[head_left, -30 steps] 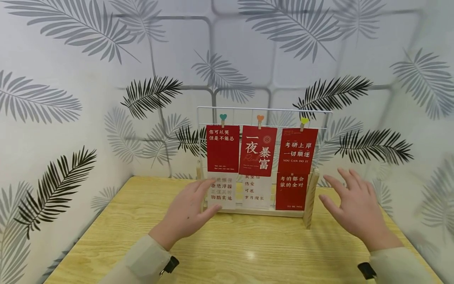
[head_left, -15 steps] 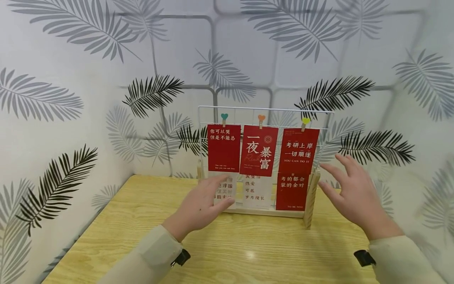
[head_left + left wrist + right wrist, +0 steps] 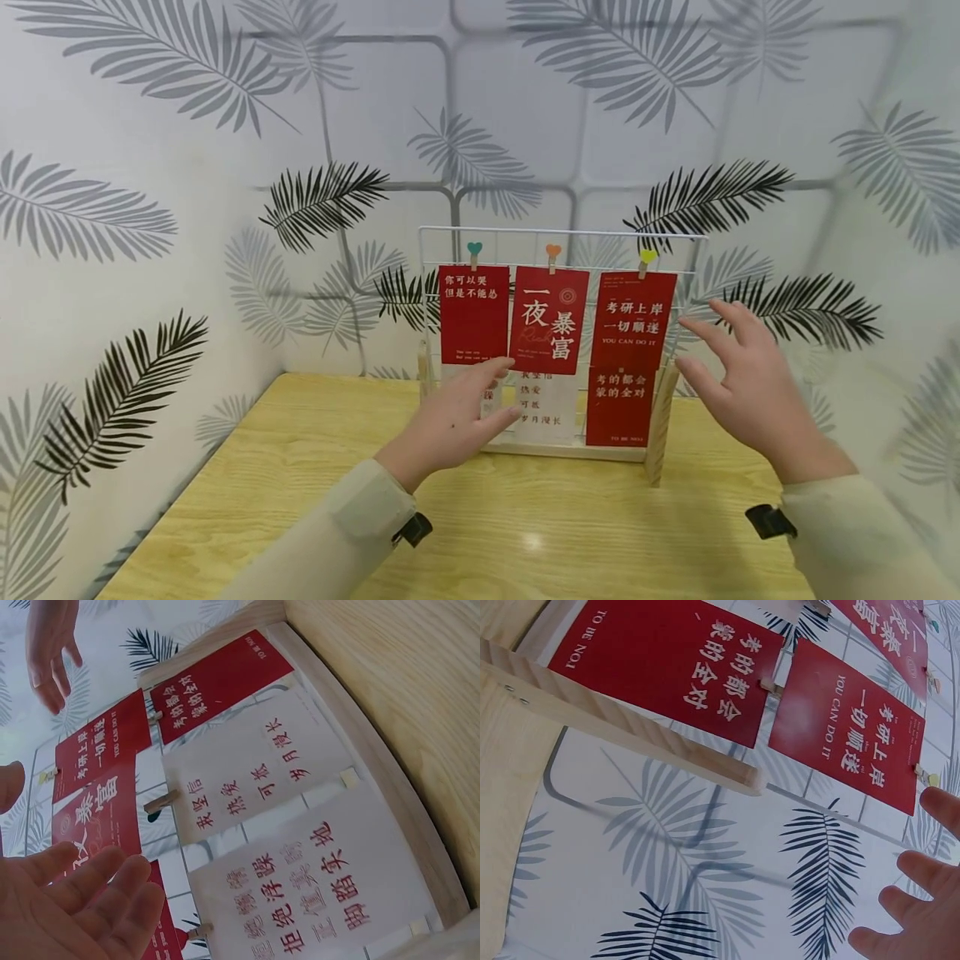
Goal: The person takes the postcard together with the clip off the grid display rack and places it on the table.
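Observation:
A white wire grid rack (image 3: pixel 495 229) with a wooden base (image 3: pixel 555 451) holds two rows of printed cards. My left hand (image 3: pixel 448 423) hovers in front of its lower left, fingers extended toward the middle red card (image 3: pixel 534 321) and nothing in its grasp. It partly hides the lower left white card (image 3: pixel 277 900). Just right of the rack's wooden side post (image 3: pixel 658 425), my right hand (image 3: pixel 753 387) is raised with spread fingers, holding nothing. Its fingertips are near the upper right red card (image 3: pixel 637 321). Heart-topped clips, teal (image 3: pixel 475 249), orange (image 3: pixel 553 250) and yellow (image 3: pixel 648 257), pinch the top cards.
The rack stands toward the back of a wood-grain table (image 3: pixel 300 500). Leaf-patterned wall covering (image 3: pixel 360 100) surrounds the table's back and sides. Below the top row hang a lower middle white card (image 3: pixel 255 765) and a lower right red card (image 3: pixel 618 407).
My left hand has moved right across the lower left card toward the middle column. My right hand has risen a little beside the rack. The cards and rack stay in place.

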Available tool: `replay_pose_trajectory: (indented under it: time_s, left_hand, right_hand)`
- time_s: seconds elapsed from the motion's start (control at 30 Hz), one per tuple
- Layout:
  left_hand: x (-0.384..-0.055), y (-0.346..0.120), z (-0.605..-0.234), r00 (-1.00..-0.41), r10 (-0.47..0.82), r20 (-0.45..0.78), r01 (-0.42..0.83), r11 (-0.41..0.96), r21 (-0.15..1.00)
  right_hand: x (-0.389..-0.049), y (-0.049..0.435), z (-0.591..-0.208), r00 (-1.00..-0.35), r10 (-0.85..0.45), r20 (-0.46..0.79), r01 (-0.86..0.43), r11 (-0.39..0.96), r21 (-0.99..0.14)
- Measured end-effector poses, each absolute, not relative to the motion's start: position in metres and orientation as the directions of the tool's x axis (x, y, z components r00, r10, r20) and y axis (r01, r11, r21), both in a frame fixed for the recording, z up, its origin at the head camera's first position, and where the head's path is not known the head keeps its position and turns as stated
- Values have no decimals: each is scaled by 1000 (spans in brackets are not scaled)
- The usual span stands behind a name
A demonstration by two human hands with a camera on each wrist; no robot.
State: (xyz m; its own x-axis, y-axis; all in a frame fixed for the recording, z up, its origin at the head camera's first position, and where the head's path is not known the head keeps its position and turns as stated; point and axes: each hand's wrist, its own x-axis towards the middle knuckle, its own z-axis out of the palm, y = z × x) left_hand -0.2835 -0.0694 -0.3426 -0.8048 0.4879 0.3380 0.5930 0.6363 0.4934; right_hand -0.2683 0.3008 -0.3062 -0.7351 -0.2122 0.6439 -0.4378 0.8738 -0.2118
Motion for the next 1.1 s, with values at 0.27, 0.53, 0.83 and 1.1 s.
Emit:
replay_pose_trajectory:
  time_s: [0.27,0.53,0.83,1.1]
  left_hand:
    - [-288,-49,-331,-842,455,290,529,586,614]
    - [-295,-31,-328,-834,465,296,534,545,647]
    - [-305,-17,-324,-835,455,308,527,503,685]
    - [-309,6,-316,-841,449,302,515,494,700]
  right_hand:
    - [-271,293,-287,-765,-157,624,-411,866,-285]
    - [-279,285,-270,-771,-153,619,-414,858,-305]
    - [-288,277,-253,-762,-169,626,-418,866,-275]
    - [-297,271,-240,-777,-160,609,-392,880,-269]
